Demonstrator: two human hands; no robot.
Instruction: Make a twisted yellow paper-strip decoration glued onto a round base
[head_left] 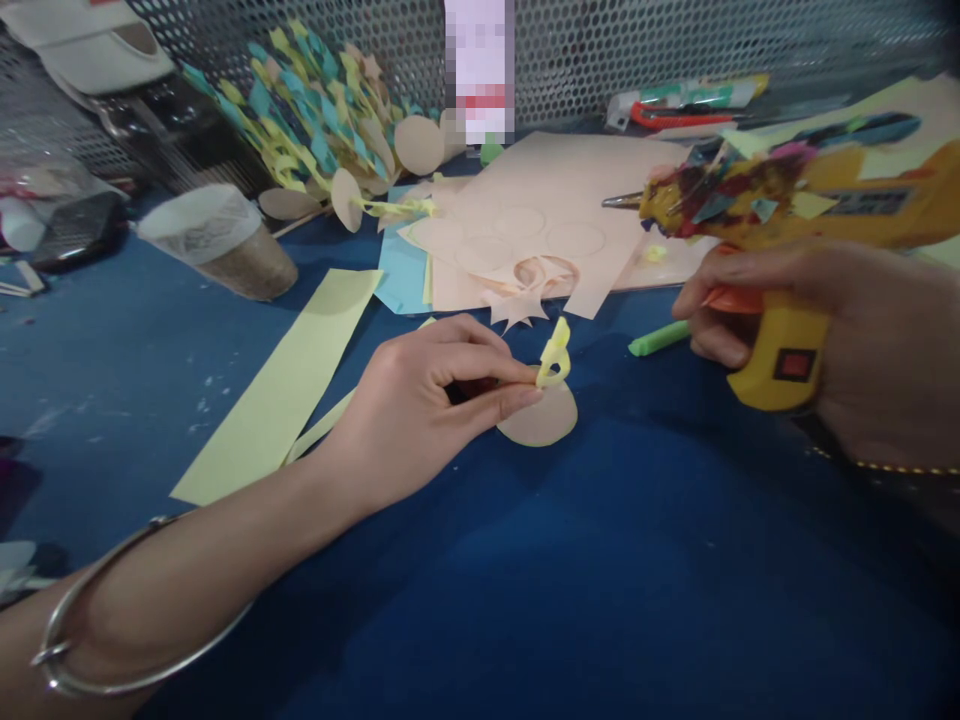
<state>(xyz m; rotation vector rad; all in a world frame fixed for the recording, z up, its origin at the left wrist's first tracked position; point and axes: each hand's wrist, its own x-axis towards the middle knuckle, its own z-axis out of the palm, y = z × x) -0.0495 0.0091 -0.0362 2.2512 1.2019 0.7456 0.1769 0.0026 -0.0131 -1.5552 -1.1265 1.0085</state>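
Between thumb and fingertips, my left hand (442, 400) pinches the base of a small looped yellow paper strip (556, 355). A round peach paper disc (538, 420) is right at those fingertips, partly behind them; whether it lies on the table or is lifted a little, I cannot tell. My right hand (862, 330) grips a yellow hot glue gun (776, 375) by its handle, fingers around the orange trigger. The gun's metal nozzle (621, 201) points left, above the peach paper. Coloured scraps and glue cling to its front end.
Peach paper sheets (585, 170) with drawn circles lie behind my hands. A light yellow paper strip (289, 380) is at left, near a translucent cup (225, 245). Finished-looking paper pieces (322, 110) are heaped at the back. A green stick (658, 339) lies by my right hand.
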